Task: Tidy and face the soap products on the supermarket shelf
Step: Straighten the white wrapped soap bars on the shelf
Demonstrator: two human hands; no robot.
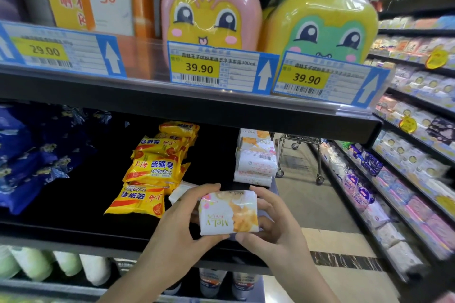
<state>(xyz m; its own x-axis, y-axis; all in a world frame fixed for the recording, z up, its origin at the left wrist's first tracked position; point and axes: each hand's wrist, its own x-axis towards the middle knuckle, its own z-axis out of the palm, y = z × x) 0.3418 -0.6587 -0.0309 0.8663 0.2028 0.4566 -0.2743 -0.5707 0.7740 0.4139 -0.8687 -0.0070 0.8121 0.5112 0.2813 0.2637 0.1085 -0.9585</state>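
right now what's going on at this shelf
A person is tidying soap on a supermarket shelf. Both hands, the left hand and the right hand, grip one white soap bar in front of the shelf edge, its label upside down. A stack of the same white soap stands at the shelf's right end, and a loose pile of yellow soap packs sits beside it, some tilted or flipped.
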